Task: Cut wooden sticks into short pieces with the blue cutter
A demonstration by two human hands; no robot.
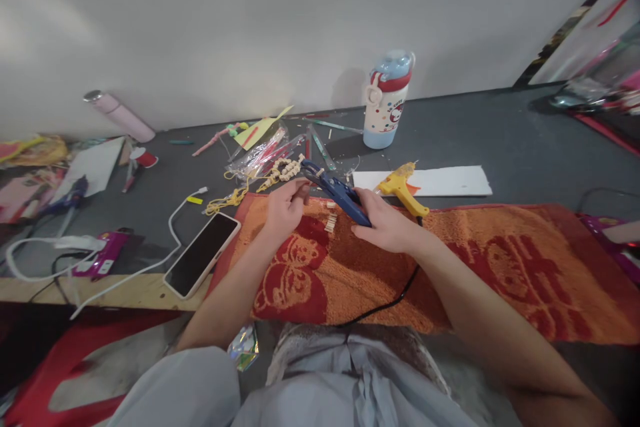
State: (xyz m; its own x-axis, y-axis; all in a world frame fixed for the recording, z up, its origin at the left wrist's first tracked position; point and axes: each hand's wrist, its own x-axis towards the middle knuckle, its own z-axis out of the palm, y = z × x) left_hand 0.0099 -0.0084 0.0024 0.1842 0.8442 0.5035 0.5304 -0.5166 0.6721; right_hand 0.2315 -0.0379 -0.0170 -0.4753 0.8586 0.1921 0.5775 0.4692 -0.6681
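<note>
My right hand [383, 221] is closed around a long blue plier-like tool [345, 201], whose jaws point up and to the left. A small pale piece shows at the jaws. Just left of the jaws, my left hand [287, 205] has its fingers pinched together; what they hold is too small to make out. Below the tool, a few short wooden pieces [331, 221] lie in a row on the orange and red towel [370, 287]. Beyond my left hand lies a strand of pale beads [284, 170] with yellow cord [230, 200].
To the right, a yellow glue gun [403, 188] rests on a white board [455, 180], its black cord crossing the towel. A cup bottle [386, 107] stands behind. Leftward are a phone [203, 255], a white cable [175, 227], a purple power strip [106, 255] and a pink flask [123, 117].
</note>
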